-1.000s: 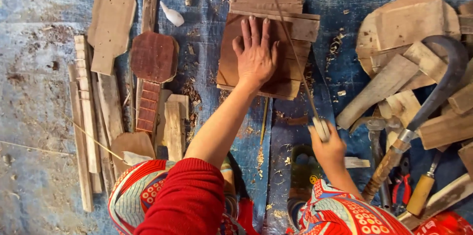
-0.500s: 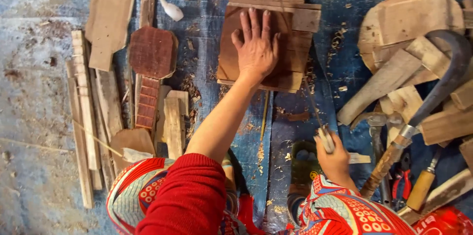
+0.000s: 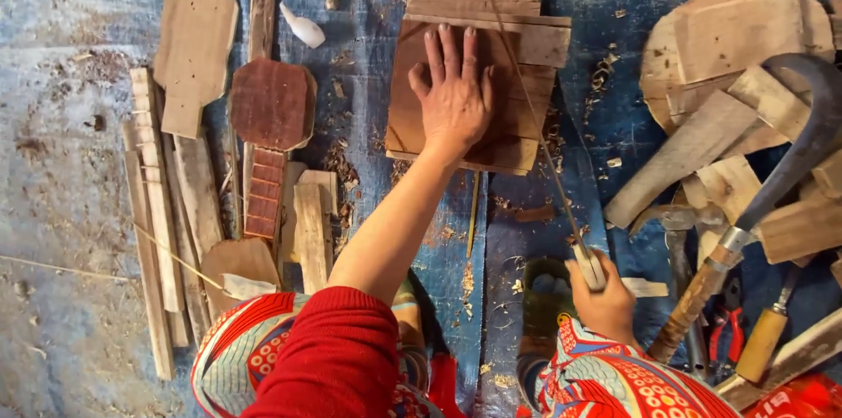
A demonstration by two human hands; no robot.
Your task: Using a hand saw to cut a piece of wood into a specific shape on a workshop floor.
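My left hand (image 3: pixel 454 93) lies flat, fingers spread, on a stack of brown wooden boards (image 3: pixel 517 50) on the blue tarp. My right hand (image 3: pixel 605 295) is shut on the pale handle end of a long thin saw blade or rod (image 3: pixel 535 120), which runs diagonally up across the right part of the boards. The hand sits low, near my knee in patterned red cloth.
Left of the boards lie wooden slats (image 3: pixel 153 199), a paddle-shaped board (image 3: pixel 193 54) and a dark octagonal piece on a neck (image 3: pixel 270 107). At the right are wood offcuts (image 3: pixel 737 41), a curved sickle (image 3: pixel 789 155), a hammer (image 3: pixel 675 234) and wooden-handled tools (image 3: pixel 761 343). Shavings litter the tarp.
My right hand has pulled the thin blade down toward me, from mid-frame to beside my knee. My left hand stays pressed on the boards.
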